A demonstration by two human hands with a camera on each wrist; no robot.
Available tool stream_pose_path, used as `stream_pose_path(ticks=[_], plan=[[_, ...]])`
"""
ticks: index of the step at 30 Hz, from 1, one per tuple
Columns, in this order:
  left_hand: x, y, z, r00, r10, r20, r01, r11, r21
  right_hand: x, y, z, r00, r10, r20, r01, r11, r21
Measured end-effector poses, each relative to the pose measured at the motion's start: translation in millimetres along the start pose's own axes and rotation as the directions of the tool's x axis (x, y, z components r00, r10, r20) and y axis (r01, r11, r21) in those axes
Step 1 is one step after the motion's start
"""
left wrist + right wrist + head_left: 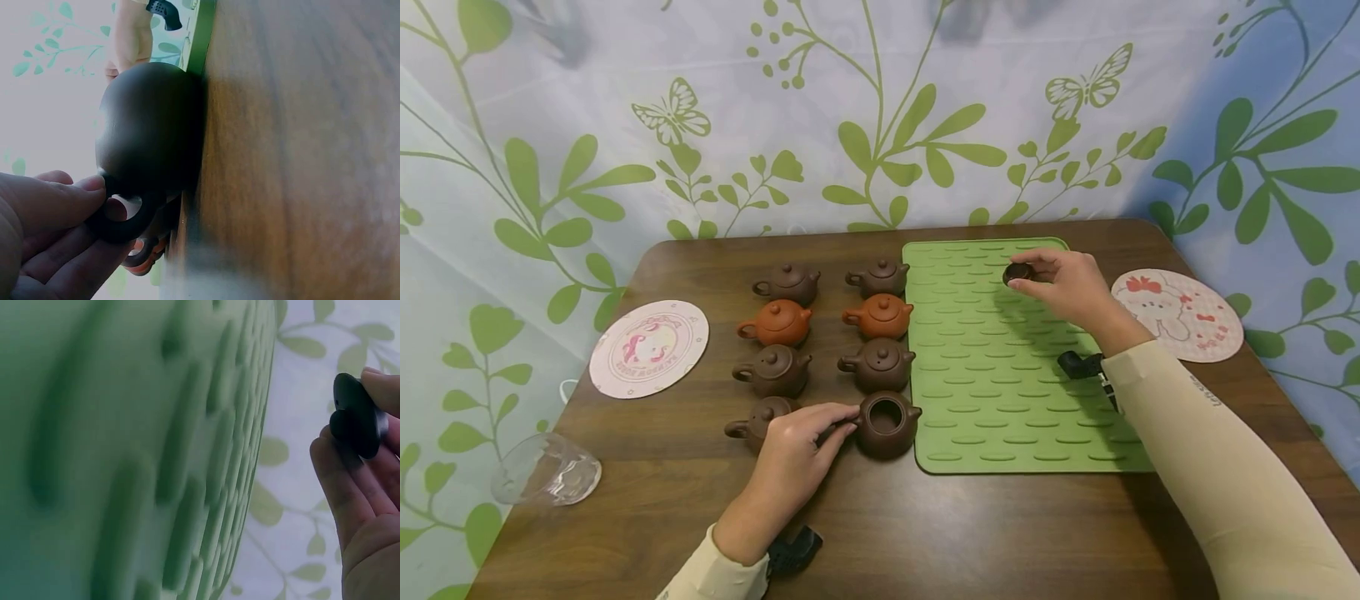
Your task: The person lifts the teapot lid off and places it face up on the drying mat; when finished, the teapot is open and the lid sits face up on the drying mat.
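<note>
A dark brown teapot (886, 425) stands lidless on the wooden table (1000, 533), just left of the green ribbed mat (992, 367). My left hand (831, 425) pinches its loop handle; in the left wrist view the thumb and fingers of that hand (94, 206) close round the handle (128, 225) of the teapot (150, 131). My right hand (1028, 275) holds the small dark lid (1018, 272) just above the mat's far part. The right wrist view shows the lid (356, 422) pinched in the fingertips of the right hand (369, 456), beside the mat (125, 456).
Several more lidded teapots stand in two columns left of the mat, two of them orange (777, 322) (880, 316). A round coaster (649, 347) lies at the left, another (1177, 314) at the right. A clear glass (546, 469) lies near the table's left edge.
</note>
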State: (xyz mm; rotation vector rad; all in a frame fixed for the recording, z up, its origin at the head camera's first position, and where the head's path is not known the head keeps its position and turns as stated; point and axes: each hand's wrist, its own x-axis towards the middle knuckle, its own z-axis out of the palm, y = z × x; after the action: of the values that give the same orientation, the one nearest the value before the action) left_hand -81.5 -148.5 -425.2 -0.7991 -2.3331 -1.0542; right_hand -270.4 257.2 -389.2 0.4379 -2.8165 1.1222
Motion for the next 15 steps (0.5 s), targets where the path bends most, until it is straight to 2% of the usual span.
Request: stream_pose_path(ticks=[6, 15], plan=[[-0.8, 0.2, 0.2, 1.0, -0.006, 0.004, 0.006, 1.0, 0.0, 5.5, 15, -12, 0.999, 0.034, 0.012, -0.034, 0.999, -0.043], [-0.6, -0.2, 0.9, 1.0, -0.001, 0.005, 0.001, 1.0, 0.002, 13.5, 32, -16, 0.994, 0.102, 0.036, -0.097, 0.988, -0.117]])
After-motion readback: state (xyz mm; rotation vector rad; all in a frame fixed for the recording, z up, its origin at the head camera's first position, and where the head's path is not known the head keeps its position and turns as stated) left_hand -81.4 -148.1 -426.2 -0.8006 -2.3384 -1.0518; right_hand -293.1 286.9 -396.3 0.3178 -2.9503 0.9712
